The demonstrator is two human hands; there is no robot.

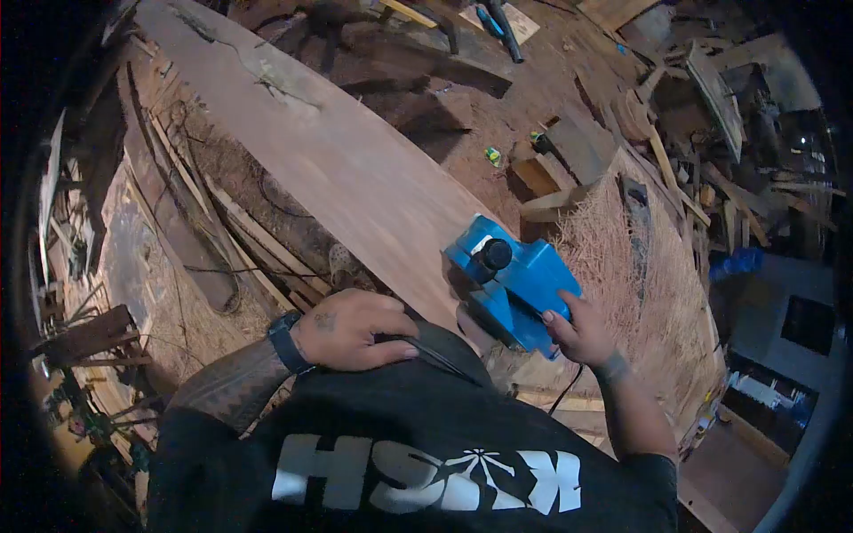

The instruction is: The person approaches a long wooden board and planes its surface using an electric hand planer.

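Note:
My right hand is wrapped around the rear handle of a blue electric hand planer with a black front knob. The planer sits tilted at the near end of a long wide wooden plank, overlapping its right edge. A dark cord hangs below the handle. My left hand, with a dark watch on its wrist, is closed at my waist on a fold of my black shirt. Whatever lies under the planer's base is hidden.
Wood shavings are heaped on the right. Long offcuts lie left of the plank. Beyond it are wooden blocks, a small yellow-green item and a blue-and-black tool. Scrap wood is piled at the far right.

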